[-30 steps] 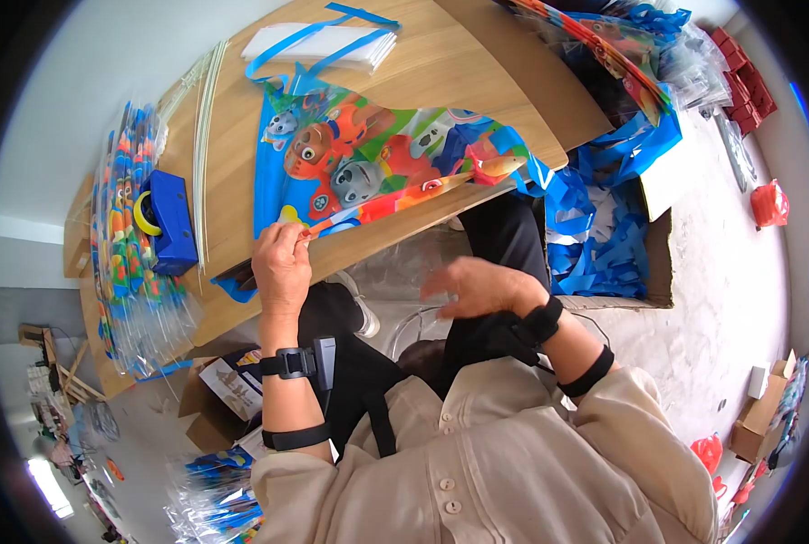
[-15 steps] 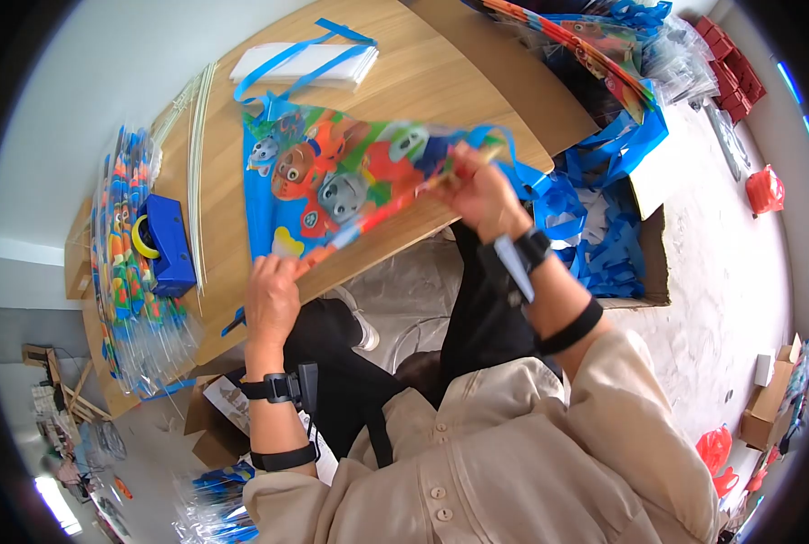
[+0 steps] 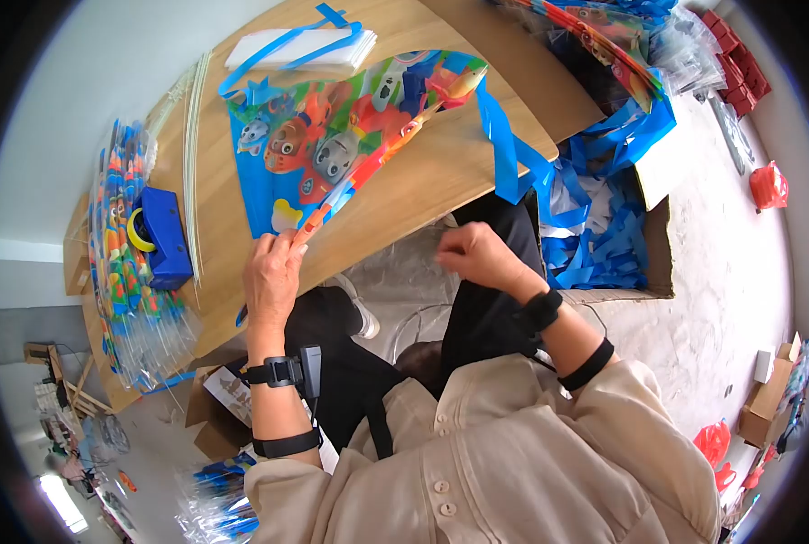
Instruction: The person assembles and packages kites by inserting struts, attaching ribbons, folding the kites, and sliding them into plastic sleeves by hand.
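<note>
A brightly printed kite (image 3: 336,154) with cartoon dogs lies tilted over the table, its blue side on the left and its red-orange edge toward me. My left hand (image 3: 273,272) is closed on its near corner and rolled edge, at the table's front. Away from the kite, my right hand (image 3: 484,257) hovers over my leg, just off the table edge. Its fingers are curled, and no object shows in them. From the kite's right corner a blue ribbon (image 3: 504,154) hangs down toward the box.
White sheets (image 3: 305,50) with blue ribbon lie at the table's (image 3: 422,195) back. Thin pale rods (image 3: 192,172), a blue tape dispenser (image 3: 164,240) and packed kites (image 3: 128,263) are on the left. A cardboard box (image 3: 660,249) of blue ribbons stands right, below more kites (image 3: 595,41).
My right hand has let go of the kite's right end and pulled back toward me. That end now rests farther back on the table. My left hand keeps its grip.
</note>
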Demonstrator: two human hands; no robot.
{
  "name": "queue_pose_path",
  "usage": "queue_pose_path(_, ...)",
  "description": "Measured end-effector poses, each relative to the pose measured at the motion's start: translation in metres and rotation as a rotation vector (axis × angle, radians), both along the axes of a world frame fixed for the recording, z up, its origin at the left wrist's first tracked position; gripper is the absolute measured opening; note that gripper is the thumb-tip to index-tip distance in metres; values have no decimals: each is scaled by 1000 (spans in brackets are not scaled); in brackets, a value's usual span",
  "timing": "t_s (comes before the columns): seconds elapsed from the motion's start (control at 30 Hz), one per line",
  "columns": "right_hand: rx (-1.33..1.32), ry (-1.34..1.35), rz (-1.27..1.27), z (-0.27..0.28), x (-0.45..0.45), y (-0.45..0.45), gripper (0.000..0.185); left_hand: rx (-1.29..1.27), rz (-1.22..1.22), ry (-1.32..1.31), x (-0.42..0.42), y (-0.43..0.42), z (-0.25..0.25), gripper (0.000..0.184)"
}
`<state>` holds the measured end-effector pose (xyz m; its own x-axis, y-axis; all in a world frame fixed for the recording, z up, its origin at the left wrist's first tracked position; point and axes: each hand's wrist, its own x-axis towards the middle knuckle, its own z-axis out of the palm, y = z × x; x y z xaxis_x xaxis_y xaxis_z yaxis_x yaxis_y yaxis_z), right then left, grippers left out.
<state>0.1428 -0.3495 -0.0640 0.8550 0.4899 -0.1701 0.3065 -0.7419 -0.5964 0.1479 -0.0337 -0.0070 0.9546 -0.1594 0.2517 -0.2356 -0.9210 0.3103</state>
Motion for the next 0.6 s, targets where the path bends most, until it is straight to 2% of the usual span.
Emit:
queue_pose_path(0.07, 925, 412, -365, 23, 0, 9, 20, 17, -36, -54, 0, 1, -1, 22)
queue_pose_path(0.1, 925, 412, -363, 16, 1, 15, 20, 17, -34, -55, 0, 1, -1, 22)
queue_pose_path(0.17, 1470, 561, -867, -16, 0, 26, 22, 7, -41, -40, -1, 2, 1, 22)
queue_pose_path(0.2, 1292, 891, -845, -29, -14, 28, 21, 8, -42, -43, 0, 2, 1, 22)
queue_pose_path(0.23, 1104, 1105, -572, -56, -27, 26, 21, -2, -49, -68, 1, 3, 0, 21)
queue_pose_path(0.3, 529, 331, -299, -68, -42, 37, 19, -14, -54, -90, 2, 1, -2, 19)
queue_pose_path(0.33, 529, 333, -298, -66, -38, 37, 19, 4, -35, -132, 1, 1, -2, 17)
queue_pose_path(0.4, 63, -173, -139, -52, -21, 35, 19, 25, -15, -174, 1, 3, -3, 16)
queue_pose_path(0.43, 65, -167, -139, -34, -18, 35, 19, 23, -24, -214, -2, 3, -5, 15)
queue_pose_path(0.5, 582, 760, -346, 6, -6, 33, 16, 16, -33, -264, -3, 2, -5, 14)
queue_pose_path(0.57, 682, 769, -367, 15, 0, 34, 18, 153, -86, -348, -8, 2, -1, 14)
queue_pose_path(0.6, 999, 848, -494, 20, 2, 35, 23, 153, -86, -351, -11, 1, 2, 14)
